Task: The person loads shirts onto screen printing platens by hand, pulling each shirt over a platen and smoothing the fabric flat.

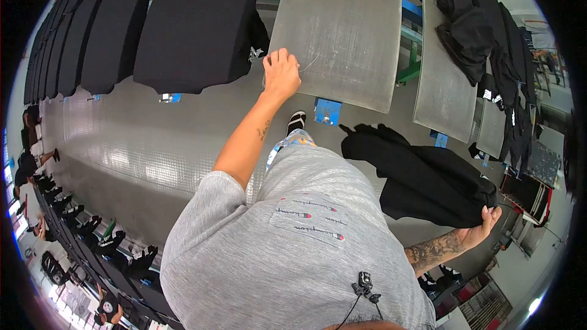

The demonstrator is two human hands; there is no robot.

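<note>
Grey shirt [244, 256] is nearest the camera, printed with small script logos across the chest; a black clip [365, 279] with cords is hung near the collar. Hands are set well apart. Black garment [428, 171] is pinched at its near end by the right hand [480, 227], between thumb and fingers, out to the right. Its other end is spread forward and left, toward the near edge of the bare board [342, 18]; the floor [140, 140] is seen behind it. The left hand [281, 74] is placed at the near left corner of that board, fingers curled; whether anything is gripped cannot be told. A thin pale curved line is seen beside it on the board; thread or scratch, can't be told.

Sandal [296, 121] is seen on the floor, just short of the board, beside a blue bracket [328, 112]. To the left, the next board is covered by black cloth [199, 24], and more boards in that row are covered likewise. To the right, a second grey board [445, 88] is partly covered by bunched black fabric [468, 43]. Lower left, another row [104, 244] is lined with dark pieces, some white-printed. Other people [109, 308] are seen at the far left edge, small and distorted.
</note>
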